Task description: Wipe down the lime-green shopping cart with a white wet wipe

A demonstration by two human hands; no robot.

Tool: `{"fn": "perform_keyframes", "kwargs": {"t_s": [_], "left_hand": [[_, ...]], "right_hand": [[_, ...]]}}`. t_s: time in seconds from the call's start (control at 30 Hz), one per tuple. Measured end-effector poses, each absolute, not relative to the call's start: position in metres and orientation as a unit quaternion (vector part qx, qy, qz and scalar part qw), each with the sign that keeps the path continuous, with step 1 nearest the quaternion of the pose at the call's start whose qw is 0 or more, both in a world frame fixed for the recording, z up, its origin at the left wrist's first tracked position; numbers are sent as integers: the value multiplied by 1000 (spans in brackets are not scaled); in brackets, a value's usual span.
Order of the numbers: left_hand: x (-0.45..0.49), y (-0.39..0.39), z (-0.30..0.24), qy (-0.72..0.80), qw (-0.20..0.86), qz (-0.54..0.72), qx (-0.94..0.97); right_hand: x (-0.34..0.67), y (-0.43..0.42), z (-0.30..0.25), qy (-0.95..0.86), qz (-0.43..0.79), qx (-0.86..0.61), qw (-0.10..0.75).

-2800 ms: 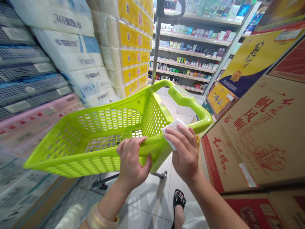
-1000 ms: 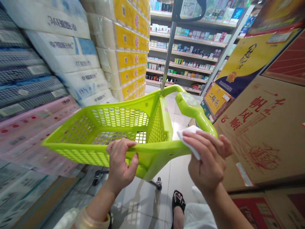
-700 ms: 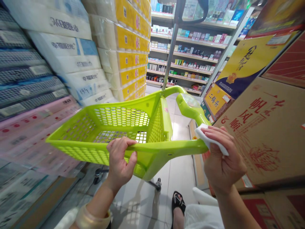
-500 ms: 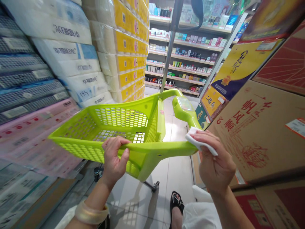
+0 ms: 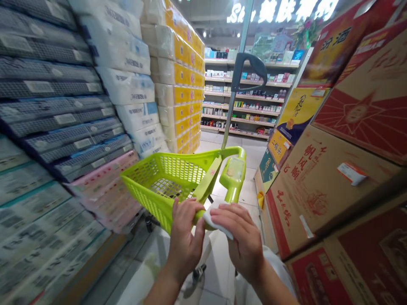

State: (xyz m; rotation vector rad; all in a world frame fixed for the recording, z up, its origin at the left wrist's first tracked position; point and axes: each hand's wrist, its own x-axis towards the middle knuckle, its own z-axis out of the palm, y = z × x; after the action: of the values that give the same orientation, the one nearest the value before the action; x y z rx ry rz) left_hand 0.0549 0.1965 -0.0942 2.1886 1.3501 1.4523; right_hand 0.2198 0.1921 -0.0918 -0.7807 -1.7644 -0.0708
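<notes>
A lime-green shopping cart [image 5: 178, 165] with a perforated basket stands in front of me, its handle end toward the right. My left hand [image 5: 187, 233] is wrapped round the cart's near side arm, thumb on the near side. Just to its right, my right hand [image 5: 240, 233] presses a folded white cloth [image 5: 214, 214] onto the handle's near corner, fingers closed over it. The cloth partly covers that corner. A clear-topped panel [image 5: 233, 169] sits in the middle of the handle. The cart's far wheels are mostly hidden.
Stacked tissue packs [image 5: 178, 84] and blue-checked packs [image 5: 57, 97] line the left. Cardboard cartons [image 5: 305, 178] are piled on the right. A metal pole with a dark grey grip [image 5: 237, 76] rises behind the cart. Shelves of cosmetics [image 5: 248, 95] stand at the back.
My left hand has slid along the side arm toward the handle, now close to my right hand. The cart appears turned and further off, and my view has tilted up.
</notes>
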Motion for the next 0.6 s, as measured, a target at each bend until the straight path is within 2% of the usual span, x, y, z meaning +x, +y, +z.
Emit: {"fn": "perform_keyframes", "kwargs": {"t_s": [0.2,0.4,0.6], "left_hand": [[37,186,-97,464,115,498,723],[21,177,-96,469,125,517,705],[12,170,-91,470,146,523,696]], "right_hand": [[220,186,-87,-712,-15,-372,595],[204,166,-78,-779,-10,-311,545],[205,167,-72,-755,-18,-359,548]]}}
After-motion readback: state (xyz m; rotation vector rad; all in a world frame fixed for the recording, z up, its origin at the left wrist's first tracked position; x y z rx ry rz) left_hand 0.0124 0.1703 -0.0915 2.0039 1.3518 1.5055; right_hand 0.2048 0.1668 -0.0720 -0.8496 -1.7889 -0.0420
